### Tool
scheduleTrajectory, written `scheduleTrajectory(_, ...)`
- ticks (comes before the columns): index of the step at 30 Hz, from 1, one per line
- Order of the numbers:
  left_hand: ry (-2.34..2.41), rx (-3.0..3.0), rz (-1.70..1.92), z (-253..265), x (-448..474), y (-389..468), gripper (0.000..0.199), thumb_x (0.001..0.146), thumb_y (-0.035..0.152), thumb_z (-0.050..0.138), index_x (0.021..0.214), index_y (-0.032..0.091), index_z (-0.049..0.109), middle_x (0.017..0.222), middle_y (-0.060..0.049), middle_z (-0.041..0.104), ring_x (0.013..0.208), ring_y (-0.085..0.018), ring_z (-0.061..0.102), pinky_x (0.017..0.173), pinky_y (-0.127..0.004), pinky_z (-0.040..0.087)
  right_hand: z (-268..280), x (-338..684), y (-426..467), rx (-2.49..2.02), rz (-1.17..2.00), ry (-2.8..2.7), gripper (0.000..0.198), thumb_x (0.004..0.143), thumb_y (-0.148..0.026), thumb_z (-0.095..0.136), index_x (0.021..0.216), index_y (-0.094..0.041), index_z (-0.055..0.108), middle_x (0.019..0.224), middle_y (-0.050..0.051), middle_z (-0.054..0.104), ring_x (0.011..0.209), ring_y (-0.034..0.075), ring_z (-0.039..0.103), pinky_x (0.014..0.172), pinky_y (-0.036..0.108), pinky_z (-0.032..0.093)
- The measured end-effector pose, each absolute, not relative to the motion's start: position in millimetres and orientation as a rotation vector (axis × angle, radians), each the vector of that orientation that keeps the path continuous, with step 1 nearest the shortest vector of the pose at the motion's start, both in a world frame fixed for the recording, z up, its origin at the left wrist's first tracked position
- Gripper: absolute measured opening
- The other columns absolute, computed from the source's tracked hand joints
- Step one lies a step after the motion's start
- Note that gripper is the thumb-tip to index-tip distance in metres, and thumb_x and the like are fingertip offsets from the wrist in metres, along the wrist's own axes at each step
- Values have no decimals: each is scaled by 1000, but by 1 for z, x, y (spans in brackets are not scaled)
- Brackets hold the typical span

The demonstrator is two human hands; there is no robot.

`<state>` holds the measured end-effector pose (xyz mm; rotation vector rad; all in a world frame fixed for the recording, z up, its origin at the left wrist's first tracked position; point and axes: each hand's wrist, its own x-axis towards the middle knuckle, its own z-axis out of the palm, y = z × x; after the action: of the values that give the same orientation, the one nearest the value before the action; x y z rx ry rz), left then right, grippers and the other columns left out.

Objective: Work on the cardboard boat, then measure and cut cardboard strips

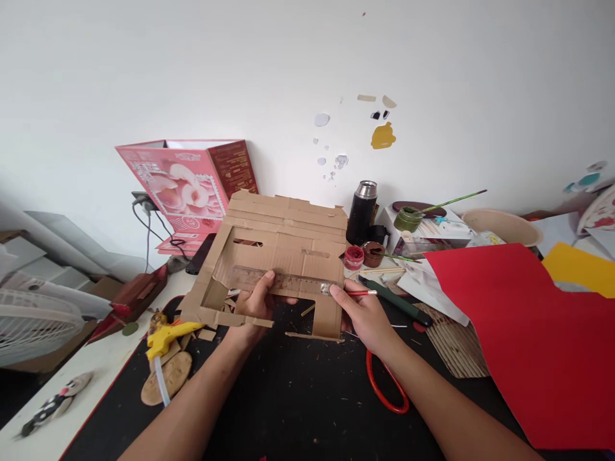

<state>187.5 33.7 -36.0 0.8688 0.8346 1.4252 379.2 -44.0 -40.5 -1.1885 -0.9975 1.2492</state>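
A cut sheet of brown cardboard [288,221] is held up above the table, with slots and a large opening cut in it. Across it lies a clear ruler [293,282]. My left hand [257,304] reaches through the opening, its thumb pressing the ruler and its fingers behind. On the right edge, my right hand [362,314] grips the cardboard and the ruler's end, thumb on top. A thin red pencil [358,293] sticks out to the right from under that thumb. Below the right wrist, red-handled scissors [387,390] lie partly hidden on the black mat [288,410].
A yellow glue gun [168,339] and cardboard scraps lie left. To the right are a green utility knife [398,304], paint jars [354,257], a black thermos [362,211] and red sheets [528,346]. A pink box [185,186] stands at the wall, a fan [38,326] far left.
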Motion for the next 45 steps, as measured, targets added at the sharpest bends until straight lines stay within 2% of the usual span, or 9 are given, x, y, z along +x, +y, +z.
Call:
scheduleTrajectory(8, 786, 865, 1437, -32, 188, 31, 40, 67, 42, 93, 90, 16, 72, 82, -2, 75, 58, -16, 67, 41, -23, 56, -41, 379, -44, -1198, 1236, -990, 57, 79, -78, 79, 90, -24, 64, 64, -6, 47, 50, 14, 47, 40, 25, 38)
scheduleTrajectory(20, 806, 847, 1406, -33, 183, 35, 37, 71, 40, 89, 93, 17, 71, 83, -3, 77, 68, -24, 76, 52, -30, 64, -49, 380, -43, -1077, 1257, -1020, 59, 90, -80, 67, 73, -25, 56, 50, -5, 51, 40, 14, 48, 39, 27, 33)
scheduleTrajectory(26, 749, 872, 1406, -34, 184, 34, 39, 70, 42, 92, 95, 18, 73, 88, -3, 79, 66, -20, 74, 47, -25, 61, -44, 378, -45, -1144, 1289, -1000, 58, 79, -80, 78, 85, -24, 63, 62, -5, 55, 47, 13, 49, 40, 25, 37)
scheduleTrajectory(30, 741, 912, 1409, -37, 182, 33, 47, 71, 46, 94, 106, 20, 76, 98, -7, 81, 77, -25, 78, 50, -28, 63, -41, 380, -44, -1172, 1305, -971, 58, 79, -79, 79, 82, -23, 62, 71, -2, 60, 54, 15, 53, 46, 27, 46)
scheduleTrajectory(33, 722, 963, 1314, -38, 177, 33, 52, 65, 53, 97, 99, 19, 78, 99, -13, 82, 83, -33, 80, 52, -34, 65, -38, 383, -43, -1144, 1262, -969, 55, 80, -76, 80, 81, -23, 63, 73, -1, 62, 62, 17, 56, 51, 28, 47)
scheduleTrajectory(36, 726, 1096, 1153, -32, 168, 34, 43, 58, 44, 100, 85, 18, 78, 86, -15, 82, 83, -39, 81, 60, -41, 68, -36, 387, -42, -1151, 1204, -970, 54, 80, -74, 81, 81, -23, 66, 69, -2, 58, 60, 17, 52, 49, 27, 43)
scheduleTrajectory(41, 748, 1214, 868, -13, 153, 37, 45, 50, 22, 102, 90, 19, 80, 87, -15, 82, 86, -36, 81, 74, -41, 68, -31, 395, -42, -1131, 1189, -959, 49, 82, -71, 80, 89, -24, 71, 66, -3, 54, 51, 13, 43, 42, 25, 33)
scheduleTrajectory(43, 828, 1136, 934, -8, 147, 44, 45, 53, 21, 102, 92, 18, 80, 86, -13, 83, 83, -33, 81, 72, -38, 68, -28, 398, -42, -1114, 1183, -972, 48, 83, -71, 80, 87, -24, 70, 66, -2, 54, 51, 14, 45, 42, 25, 34)
scheduleTrajectory(45, 894, 983, 1256, -3, 138, 53, 42, 62, 28, 99, 98, 24, 78, 85, -3, 84, 90, -34, 81, 69, -38, 68, -26, 401, -42, -1094, 1193, -1002, 49, 84, -72, 79, 85, -24, 69, 65, -3, 53, 51, 14, 46, 43, 25, 35)
